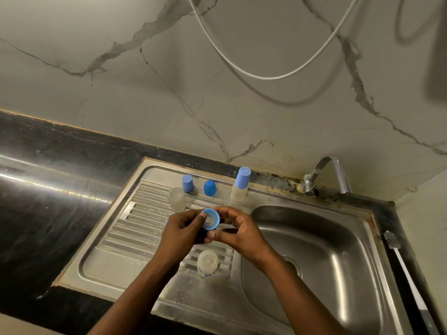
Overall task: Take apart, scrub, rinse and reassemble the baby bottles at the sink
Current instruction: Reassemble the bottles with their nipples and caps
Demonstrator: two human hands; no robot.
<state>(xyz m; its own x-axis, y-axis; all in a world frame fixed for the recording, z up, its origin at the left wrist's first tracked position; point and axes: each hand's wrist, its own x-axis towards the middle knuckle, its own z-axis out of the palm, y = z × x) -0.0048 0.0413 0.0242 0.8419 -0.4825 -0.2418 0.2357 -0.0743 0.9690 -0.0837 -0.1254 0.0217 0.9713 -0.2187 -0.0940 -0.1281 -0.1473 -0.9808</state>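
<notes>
Above the ribbed drainboard, close to its edge with the sink basin, I see both hands closed together on one blue screw collar with a pale nipple seated inside it. My left hand pinches the collar's left rim, thumb pressed over the edge, and my right hand wraps its right side, fingers curled around (whether anything else sits under the palms, I cannot tell). Directly below the hands, an open clear bottle stands on the drainboard's near edge. Another open clear bottle stands toward the far edge, just beside a blue cap; a second blue cap sits to its right, apart from it. A capped bottle stands upright at the far edge, near the basin corner. The tap rises behind the basin's far rim, and a white bottle brush lies on the counter along the basin's right edge.
</notes>
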